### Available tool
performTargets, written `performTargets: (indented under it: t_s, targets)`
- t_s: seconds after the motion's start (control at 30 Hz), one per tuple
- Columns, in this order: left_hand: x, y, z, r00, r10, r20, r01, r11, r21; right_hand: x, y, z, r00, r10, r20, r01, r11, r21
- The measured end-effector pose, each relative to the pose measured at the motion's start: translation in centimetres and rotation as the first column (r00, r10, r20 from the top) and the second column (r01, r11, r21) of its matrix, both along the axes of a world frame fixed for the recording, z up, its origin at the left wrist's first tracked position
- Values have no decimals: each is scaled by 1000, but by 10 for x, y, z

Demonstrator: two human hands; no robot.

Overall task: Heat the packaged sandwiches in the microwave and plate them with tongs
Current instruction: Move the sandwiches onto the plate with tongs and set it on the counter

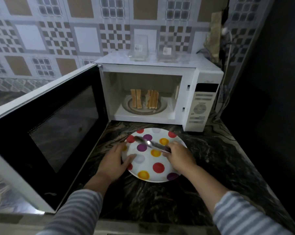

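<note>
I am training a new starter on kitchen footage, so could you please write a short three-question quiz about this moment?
1. True or false: the white microwave's black-windowed door is closed.
2. What does the right hand hold? A) the metal tongs B) a glass jar C) a sandwich
3. Where do the toasted sandwich halves stand?

Key
1. False: the door stands wide open to the left.
2. A: the right hand grips the tongs over the round white plate with coloured dots, while the left hand holds the plate's left rim.
3. Upright on the turntable inside the microwave; none is on the plate yet.
</note>
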State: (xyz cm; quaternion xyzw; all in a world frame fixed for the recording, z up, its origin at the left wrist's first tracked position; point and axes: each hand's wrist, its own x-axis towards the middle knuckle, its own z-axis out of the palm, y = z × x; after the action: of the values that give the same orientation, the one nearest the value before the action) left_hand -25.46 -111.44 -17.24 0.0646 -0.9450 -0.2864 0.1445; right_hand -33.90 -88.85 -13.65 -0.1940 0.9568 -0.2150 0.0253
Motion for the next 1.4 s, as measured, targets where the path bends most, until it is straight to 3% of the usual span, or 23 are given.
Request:
performTargets:
  t_s: [0.17,0.47,0.7,0.93,1.13,1.23,1.4]
  targets:
    - [3,-6,-10,996,48,78,-42,996,-79,-24,-8,29,997,-68,-34,67,998,-20]
    - [0,-9,-14,998,47,40,-42,992,-118,-78,-85,70,974,-215,66,220,972,-83]
    - [-5,-13,-17,998,33,49,-25,987,-156,-141,-149,48,917,-284,280,362,888,-285]
    - [-6,-15,-21,997,37,67,-24,981,-191,-148,-171,49,932,-249,264,324,898,-298]
    - [-7,-17,-22,998,30,64,-17,981,-191,-153,-163,49,958,-279,72,288,919,-268]
    - [-7,-16,-21,998,29,63,-17,984,-178,-151,-159,50,952,-270,146,297,930,-218]
    - [-7,-16,-20,996,12,85,3,985,-172,-132,-139,57,943,-255,216,311,905,-289]
